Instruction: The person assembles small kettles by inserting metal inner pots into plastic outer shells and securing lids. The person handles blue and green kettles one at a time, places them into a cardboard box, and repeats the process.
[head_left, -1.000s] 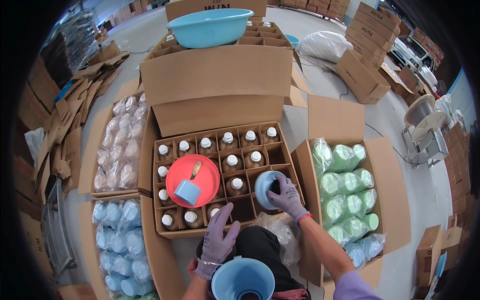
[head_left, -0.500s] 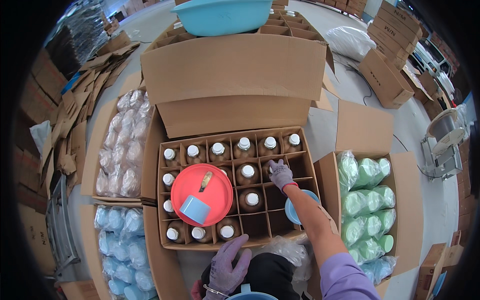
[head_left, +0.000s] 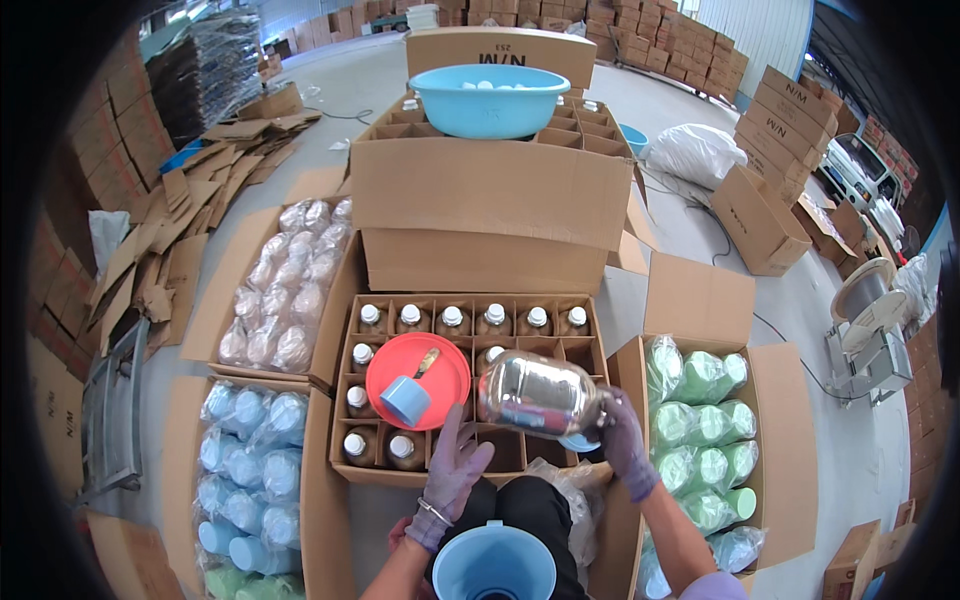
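My right hand (head_left: 622, 440), in a purple-grey glove, is closed around the narrow end of a shiny silvery bottle (head_left: 535, 390). The bottle lies sideways in the air over a divided carton (head_left: 352, 466). My left hand (head_left: 452, 475), gloved too, is open with fingers apart, holding nothing, near the carton's front edge. White-capped bottles (head_left: 452, 318) stand in many of the carton's cells. On top of them rests a red round plate (head_left: 440, 356) carrying a light-blue cup (head_left: 405, 400) and a small strip-like tool (head_left: 427, 362). A blue bucket (head_left: 495, 560) stands between my legs.
Open cartons flank me: wrapped pale pink items (head_left: 290, 290) and blue cups (head_left: 245, 455) left, green cups (head_left: 705, 430) right. Ahead, a blue basin (head_left: 490, 108) sits on another divided carton (head_left: 490, 185). A blue container (head_left: 580, 443) is partly hidden by my right hand.
My right hand has drawn a silvery bottle up out of its cell and toward me, tipping it sideways. My left hand has risen slightly. The view has tilted up.
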